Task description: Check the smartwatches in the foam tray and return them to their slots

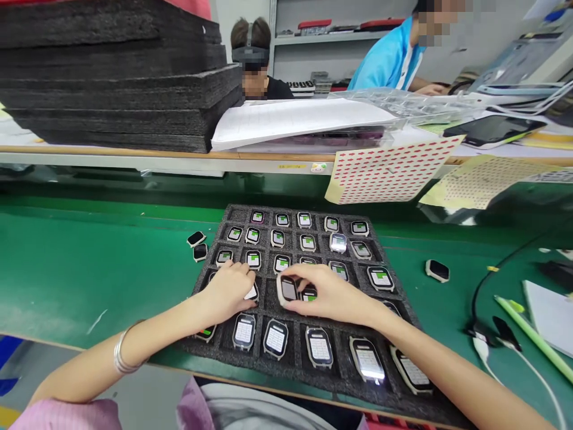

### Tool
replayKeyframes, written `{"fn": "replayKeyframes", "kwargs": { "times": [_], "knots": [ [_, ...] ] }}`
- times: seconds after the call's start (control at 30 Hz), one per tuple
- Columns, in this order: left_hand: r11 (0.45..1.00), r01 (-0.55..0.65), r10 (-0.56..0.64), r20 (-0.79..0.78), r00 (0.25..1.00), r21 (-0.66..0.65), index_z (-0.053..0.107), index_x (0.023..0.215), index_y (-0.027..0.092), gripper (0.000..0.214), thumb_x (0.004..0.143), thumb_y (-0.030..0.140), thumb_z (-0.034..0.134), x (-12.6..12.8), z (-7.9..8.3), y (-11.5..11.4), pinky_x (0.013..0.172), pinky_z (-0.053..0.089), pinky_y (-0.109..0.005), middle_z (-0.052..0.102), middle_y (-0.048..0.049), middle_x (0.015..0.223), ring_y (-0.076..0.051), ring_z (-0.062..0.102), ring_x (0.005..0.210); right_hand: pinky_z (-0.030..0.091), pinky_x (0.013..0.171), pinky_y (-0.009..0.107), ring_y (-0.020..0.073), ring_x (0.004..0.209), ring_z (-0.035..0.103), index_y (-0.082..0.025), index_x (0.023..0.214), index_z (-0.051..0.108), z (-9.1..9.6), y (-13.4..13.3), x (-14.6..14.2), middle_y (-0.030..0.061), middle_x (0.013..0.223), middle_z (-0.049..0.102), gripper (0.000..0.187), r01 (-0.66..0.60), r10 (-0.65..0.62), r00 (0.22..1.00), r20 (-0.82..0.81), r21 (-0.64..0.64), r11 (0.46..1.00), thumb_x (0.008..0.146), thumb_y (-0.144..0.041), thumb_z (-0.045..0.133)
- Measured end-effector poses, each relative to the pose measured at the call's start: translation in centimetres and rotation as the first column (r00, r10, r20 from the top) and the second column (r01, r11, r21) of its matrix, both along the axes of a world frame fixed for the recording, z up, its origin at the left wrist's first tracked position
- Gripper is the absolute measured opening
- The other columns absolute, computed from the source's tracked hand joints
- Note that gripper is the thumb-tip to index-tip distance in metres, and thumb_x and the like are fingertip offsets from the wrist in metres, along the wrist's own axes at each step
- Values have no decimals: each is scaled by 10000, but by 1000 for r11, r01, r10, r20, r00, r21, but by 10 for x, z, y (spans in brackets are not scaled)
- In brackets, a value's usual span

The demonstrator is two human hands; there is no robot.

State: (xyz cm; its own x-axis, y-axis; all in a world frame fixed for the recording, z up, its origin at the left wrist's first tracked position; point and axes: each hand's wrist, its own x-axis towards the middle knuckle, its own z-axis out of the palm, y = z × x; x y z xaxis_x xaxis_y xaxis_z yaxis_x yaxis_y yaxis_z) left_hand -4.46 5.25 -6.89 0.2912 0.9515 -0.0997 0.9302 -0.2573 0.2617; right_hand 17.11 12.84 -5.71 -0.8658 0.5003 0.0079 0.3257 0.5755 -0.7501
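Note:
A black foam tray [282,367] lies on the green bench, its pockets holding many square smartwatch bodies without straps, most with lit screens. My right hand [326,292] pinches a light-framed smartwatch [289,290] between thumb and fingers, tilted up over a pocket in the middle of the tray. Just behind it, another watch [309,295] shows partly past my fingers. My left hand [230,291] is curled over the tray's left part, thumb and fingers closed about a second smartwatch [253,292], which is mostly hidden.
Two dark-screened watches [196,239] lie left of the tray, one more [437,270] to the right. Cables [481,340] and a green pen-like stick [532,334] are at right. A shelf above carries stacked black foam [134,83] and papers [304,119]. Two people sit beyond.

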Motion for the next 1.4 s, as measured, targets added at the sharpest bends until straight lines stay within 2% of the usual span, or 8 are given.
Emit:
{"fn": "replayKeyframes", "kwargs": {
  "times": [0.1, 0.17, 0.27, 0.33, 0.53, 0.77, 0.97, 1.4],
  "knots": [
    [1000, -3, 6, 157, 988, -18, 575, 950, 149, 266, 752, 279, 695, -12, 2, 2, 809, 471, -423, 608, -90, 948, -261, 610, 855, 551, 677, 320, 190, 732, 664, -129, 1244, 517, 5, -5, 13, 64, 869, 678, 534, 14, -117, 979, -168, -517, 856, 780, -302, 715],
    [998, -18, 41, 421, 906, -59, 537, 1067, 172, 324, 802, 324, 643, -15, 8, 5, 788, 501, -368, 589, -89, 1042, -213, 614, 865, 550, 622, 307, 200, 699, 676, -114, 1263, 490, 9, -10, 18, 72, 802, 689, 573, 6, -209, 952, -226, -666, 746, 774, -293, 730],
    [988, -19, 139, 848, 511, -150, 521, 1122, 191, 358, 800, 280, 649, -9, 25, 11, 812, 494, -330, 579, -80, 1084, -185, 599, 902, 530, 526, 250, 182, 639, 663, -122, 1245, 489, 11, -15, 18, 52, 737, 681, 569, 43, -349, 892, -289, -713, 700, 752, -234, 750],
    [985, -11, 167, 948, 270, -171, 552, 1075, 187, 365, 744, 206, 704, -1, 36, 13, 816, 467, -301, 594, -67, 1057, -177, 579, 918, 505, 474, 202, 151, 641, 636, -151, 1179, 516, 10, -16, 17, 37, 802, 660, 539, 67, -423, 844, -329, -719, 692, 707, -183, 775],
    [942, 112, 331, 932, -145, -317, 537, 1025, 212, 411, 664, 77, 678, 23, 40, 7, 731, 399, -261, 656, -52, 969, -149, 555, 802, 403, 358, 124, 77, 537, 533, -173, 1165, 479, 1, -16, 20, 48, 900, 648, 552, 188, -544, 788, -288, -729, 658, 685, -135, 749],
    [857, 129, 510, 856, -78, -499, 520, 1068, 209, 513, 606, -1, 590, 32, 26, 1, 657, 360, -219, 650, -16, 887, -118, 518, 754, 399, 349, 138, 89, 520, 540, -174, 1173, 509, -1, -20, 23, 63, 912, 658, 417, 167, -553, 729, -404, -678, 716, 775, -193, 632],
    [829, 272, 534, 836, -124, -489, 478, 1126, 199, 497, 661, 42, 553, 40, 24, -1, 838, 454, -403, 620, -82, 1023, -263, 604, 965, 362, 348, 151, 65, 434, 475, -174, 1065, 573, 2, -24, 24, 38, 787, 644, 252, 303, -594, 690, -414, -580, 756, 879, -343, 586],
    [955, 119, 275, 961, -14, -272, 478, 1104, 199, 179, 935, 259, 477, 49, 14, -2, 612, 543, -283, 600, -48, 872, -181, 634, 781, 372, 382, 164, 85, 469, 534, -209, 1098, 588, -1, -29, 31, 1, 726, 574, 213, 275, -526, 698, -486, -496, 823, 935, -337, 538]
  ]
}}
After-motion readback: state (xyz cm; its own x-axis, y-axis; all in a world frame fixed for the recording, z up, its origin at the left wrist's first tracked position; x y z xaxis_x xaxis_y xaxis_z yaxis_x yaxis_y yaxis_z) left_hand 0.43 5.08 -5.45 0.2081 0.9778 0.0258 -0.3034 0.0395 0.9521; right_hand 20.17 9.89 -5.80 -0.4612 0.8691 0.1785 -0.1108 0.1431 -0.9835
